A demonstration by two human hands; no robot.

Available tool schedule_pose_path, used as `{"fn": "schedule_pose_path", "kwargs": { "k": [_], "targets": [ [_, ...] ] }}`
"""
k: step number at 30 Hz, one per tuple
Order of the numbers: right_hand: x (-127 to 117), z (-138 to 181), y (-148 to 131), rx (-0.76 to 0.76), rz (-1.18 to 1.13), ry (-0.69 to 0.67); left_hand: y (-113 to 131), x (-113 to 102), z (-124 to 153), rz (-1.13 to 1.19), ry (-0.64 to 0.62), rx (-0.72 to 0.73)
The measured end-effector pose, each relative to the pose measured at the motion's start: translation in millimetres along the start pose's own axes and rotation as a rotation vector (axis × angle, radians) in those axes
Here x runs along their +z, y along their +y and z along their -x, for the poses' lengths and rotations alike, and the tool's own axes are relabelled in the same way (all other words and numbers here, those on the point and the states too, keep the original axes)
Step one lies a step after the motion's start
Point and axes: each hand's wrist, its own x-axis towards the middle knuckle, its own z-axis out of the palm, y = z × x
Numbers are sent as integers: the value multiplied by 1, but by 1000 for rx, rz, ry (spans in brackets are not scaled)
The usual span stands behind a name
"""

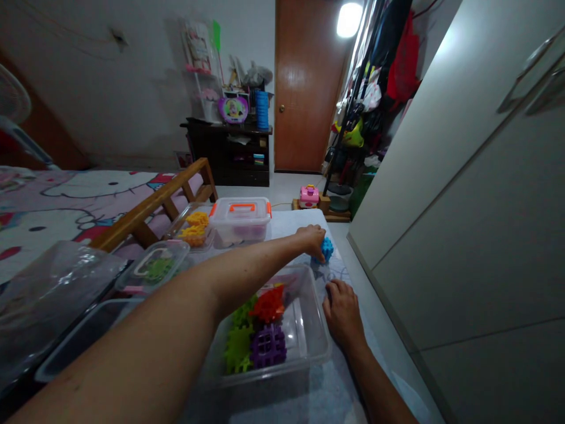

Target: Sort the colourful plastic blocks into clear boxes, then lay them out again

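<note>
My left arm stretches across the table, over a clear plastic bin (304, 321). At the far right of the table my left hand (310, 238) is closed around a blue interlocking block piece (326, 249). Below it, my right hand (344, 309) rests on the table beside the bin's right wall, fingers loosely bent and apart from the thumb, with nothing visible in it. Inside the bin lie green interlocking pieces (239, 347), a purple one (268, 346) and a red-orange one (270, 304). My forearm hides the bin's left part.
A lidded clear box with orange clips (241, 221) stands at the table's back. Beside it are a container of yellow-orange pieces (194, 229) and one holding green pieces (159, 268). A wooden bed rail (154, 206) borders the left; a tall cabinet (463, 206) stands right.
</note>
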Motion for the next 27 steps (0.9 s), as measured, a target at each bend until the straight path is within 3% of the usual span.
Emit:
{"fn": "schedule_pose_path", "kwargs": {
  "k": [6, 13, 27],
  "targets": [
    [1, 0, -1, -6, 31, 11, 15, 3, -9, -2, -56, -103],
    [2, 1, -2, -4, 45, 17, 15, 12, -12, 7, -43, -162],
    [1, 1, -2, 6, 57, 18, 8, 6, -7, -5, -31, -123]
  ]
}}
